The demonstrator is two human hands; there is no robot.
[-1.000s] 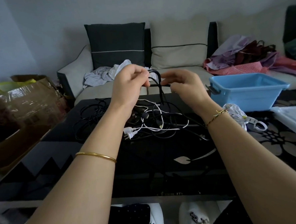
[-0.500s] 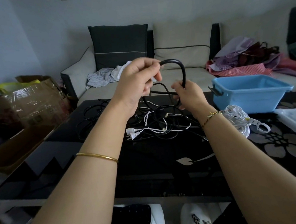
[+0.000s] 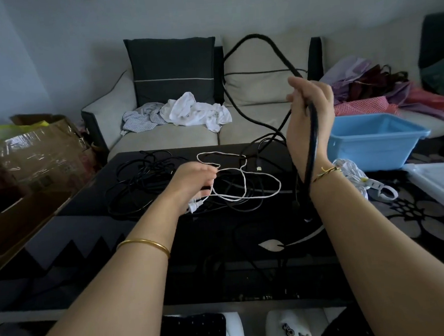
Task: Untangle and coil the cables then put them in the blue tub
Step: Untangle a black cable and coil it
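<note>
while our right hand (image 3: pixel 309 115) clamps black cable (image 3: pixel 314 138) hanging twelve-to-six, left hand (image 3: pixel 190 181) curls into tangle (image 3: pixel 141 183) at eight o'clock, grip unclear.

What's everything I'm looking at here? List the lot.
thick black cable: one, black, looping up from right hand
tangled cables: several, black, on table; number unclear
white cable: one, white, on table by left hand
coiled cable: one, white, beside tub
tub: one, blue, right side
table: one, black, in front
sofa: one, beige, behind table
cushion: one, dark, on sofa
cloths: two, white and checked, on sofa seat
cardboard box: one, brown, left
clothes pile: one, pink and purple, far right
bangles: two, gold, one per wrist
left hand: grips white cable
right hand: grips thick black cable
</note>
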